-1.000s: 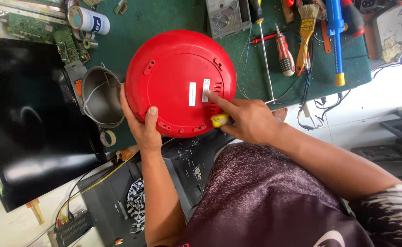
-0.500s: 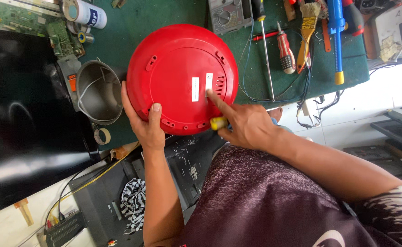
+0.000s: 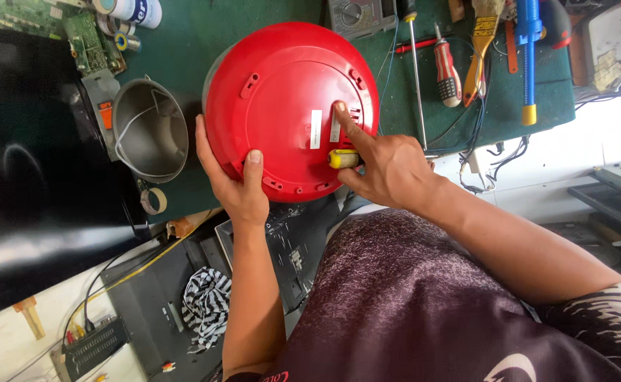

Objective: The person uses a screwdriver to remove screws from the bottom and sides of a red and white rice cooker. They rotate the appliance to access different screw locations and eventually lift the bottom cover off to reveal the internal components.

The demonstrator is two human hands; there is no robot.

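We are looking down at a repair workshop bench.

We are seeing a green mat (image 3: pixel 254 21) covering the bench, with a red-handled screwdriver (image 3: pixel 447 71), a long thin screwdriver (image 3: pixel 416 78), a paintbrush (image 3: pixel 482 42) and a blue tool (image 3: pixel 528 56) lying along its far edge. A meter (image 3: pixel 356 15), probably a multimeter, is sitting beside them; bare circuit boards (image 3: pixel 77 35) are lying at the corner, loose wires (image 3: pixel 487 152) are trailing off the edge, and a dark flat screen (image 3: pixel 27 177) is resting alongside.
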